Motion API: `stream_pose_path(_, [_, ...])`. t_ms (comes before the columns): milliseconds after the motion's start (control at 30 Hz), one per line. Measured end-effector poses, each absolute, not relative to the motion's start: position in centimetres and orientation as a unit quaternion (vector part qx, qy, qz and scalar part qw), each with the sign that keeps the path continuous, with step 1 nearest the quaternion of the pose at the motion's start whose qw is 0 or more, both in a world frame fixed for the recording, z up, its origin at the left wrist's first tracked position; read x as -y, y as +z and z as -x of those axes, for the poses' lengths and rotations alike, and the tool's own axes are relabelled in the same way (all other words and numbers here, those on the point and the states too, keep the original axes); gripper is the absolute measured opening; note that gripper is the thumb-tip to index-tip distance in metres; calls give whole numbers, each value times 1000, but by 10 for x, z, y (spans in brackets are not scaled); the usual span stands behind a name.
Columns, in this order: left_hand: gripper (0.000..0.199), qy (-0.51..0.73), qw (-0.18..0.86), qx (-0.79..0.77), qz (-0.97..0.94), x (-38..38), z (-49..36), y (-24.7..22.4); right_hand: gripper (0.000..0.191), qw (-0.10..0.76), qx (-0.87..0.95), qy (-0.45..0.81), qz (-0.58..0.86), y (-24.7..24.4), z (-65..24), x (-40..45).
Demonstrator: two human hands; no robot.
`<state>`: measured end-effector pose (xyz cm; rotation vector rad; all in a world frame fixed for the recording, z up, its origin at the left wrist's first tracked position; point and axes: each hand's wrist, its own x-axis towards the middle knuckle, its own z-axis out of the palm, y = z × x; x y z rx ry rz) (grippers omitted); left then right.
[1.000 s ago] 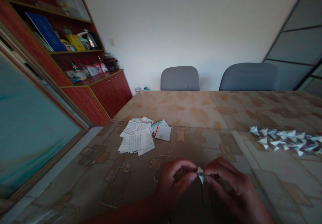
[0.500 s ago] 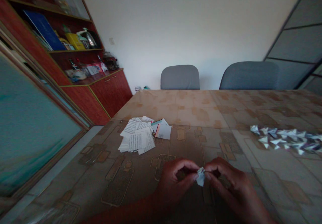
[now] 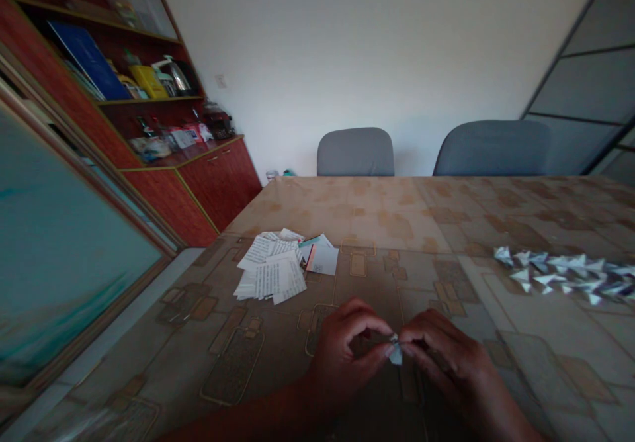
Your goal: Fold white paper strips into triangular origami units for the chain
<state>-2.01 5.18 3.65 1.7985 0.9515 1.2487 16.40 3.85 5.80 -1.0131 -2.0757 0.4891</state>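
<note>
White paper point(image 3: 395, 356), folded small, sits low, right of centre, pinched between thumb and fingers of both left hand point(image 3: 342, 343) and right hand point(image 3: 451, 353). Table point(image 3: 381, 210) surface stretches from them to sheets point(image 3: 275, 276) left of centre and folded pieces point(image 3: 575, 265) at far right; its far edge crosses mid-frame. Upper left, a cabinet point(image 3: 231, 177) holds jugs point(image 3: 143, 8) and a kettle point(image 3: 179, 79).

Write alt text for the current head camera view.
A person's left hand and right hand pinch a small folded paper over a patterned table. Loose printed paper pieces lie beyond the left hand; a cluster of folded paper shapes lies to the right.
</note>
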Motion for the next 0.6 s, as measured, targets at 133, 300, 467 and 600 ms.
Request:
stream_pose_path(133, [6, 498, 365, -374, -692, -52, 19, 37, 18, 379, 806, 204, 407, 54, -164, -37])
stream_pose_path(300, [6, 496, 384, -389, -675, -51, 19, 36, 14, 383, 796, 216, 415, 52, -164, -36])
stream_pose_path(467, [6, 480, 401, -415, -660, -48, 19, 34, 7, 366, 804, 227, 411, 53, -164, -36])
stream_pose_path(600, [6, 464, 405, -427, -662, -47, 18, 32, 9, 376, 805, 214, 405, 54, -163, -37])
